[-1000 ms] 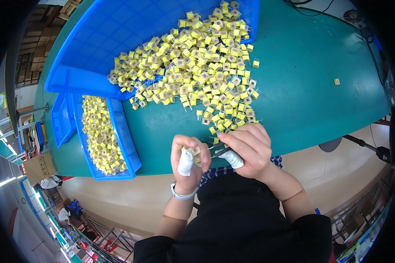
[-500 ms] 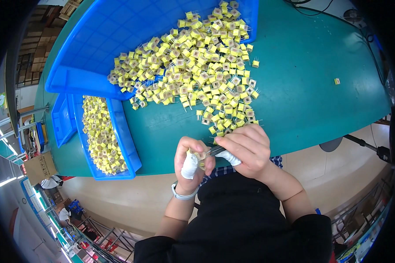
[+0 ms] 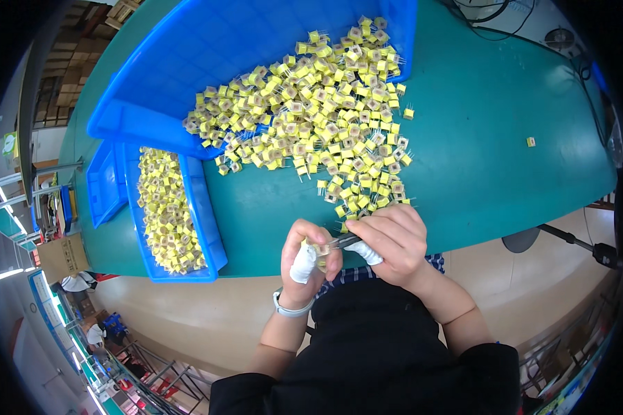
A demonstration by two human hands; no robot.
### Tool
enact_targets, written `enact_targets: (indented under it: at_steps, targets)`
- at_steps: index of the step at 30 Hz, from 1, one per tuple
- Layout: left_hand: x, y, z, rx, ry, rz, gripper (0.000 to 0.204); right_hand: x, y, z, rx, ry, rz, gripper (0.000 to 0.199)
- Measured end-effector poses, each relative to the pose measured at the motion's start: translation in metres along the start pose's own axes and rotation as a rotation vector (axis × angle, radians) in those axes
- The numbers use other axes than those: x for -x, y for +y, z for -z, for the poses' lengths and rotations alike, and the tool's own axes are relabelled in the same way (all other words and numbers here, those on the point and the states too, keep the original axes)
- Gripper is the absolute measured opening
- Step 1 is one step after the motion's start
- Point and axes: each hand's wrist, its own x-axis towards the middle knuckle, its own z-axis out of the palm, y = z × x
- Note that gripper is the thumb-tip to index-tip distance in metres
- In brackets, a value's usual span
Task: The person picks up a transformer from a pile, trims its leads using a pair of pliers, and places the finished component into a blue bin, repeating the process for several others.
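My left hand point(image 3: 304, 259), its thumb wrapped in white tape, pinches a small yellow component point(image 3: 320, 247) at the near edge of the green table. My right hand point(image 3: 393, 242) grips a slim metal tool point(image 3: 344, 241) whose tip touches that component. Just beyond my hands lies a big loose pile of yellow components with thin metal legs point(image 3: 318, 117), spilling from a large blue bin point(image 3: 208, 62) onto the table.
A narrow blue tray point(image 3: 202, 221) at the left holds sorted yellow components. A smaller blue tray point(image 3: 104, 181) lies beside it. One stray component point(image 3: 531, 141) sits far right. Cables run along the table's far right corner point(image 3: 491, 28).
Both hands stay at the table's near edge; the left hand has turned slightly around the component, and the tool tip has shifted a little against it.
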Motion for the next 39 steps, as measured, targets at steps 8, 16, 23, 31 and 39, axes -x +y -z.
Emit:
enact_targets:
  at_steps: [8,16,23,31,39]
  targets:
    - [0.003,-0.002,-0.005,-0.013,0.039,0.001,0.035,0.000,-0.002,0.001,-0.006,0.001,0.036,0.039]
    - [-0.001,0.054,0.007,-0.543,0.319,-0.341,0.015,0.002,-0.004,0.003,0.010,-0.002,-0.008,0.029]
    - [0.002,0.149,0.078,-1.812,0.873,-0.523,0.033,0.000,-0.005,0.005,0.000,-0.015,-0.026,0.032]
    - [0.028,0.164,0.111,-2.037,0.813,-0.145,0.053,0.000,-0.005,0.005,-0.001,-0.022,-0.018,0.033]
    - [0.022,0.207,0.151,-1.748,0.755,-0.298,0.045,0.002,-0.007,0.007,-0.012,-0.040,-0.035,0.029]
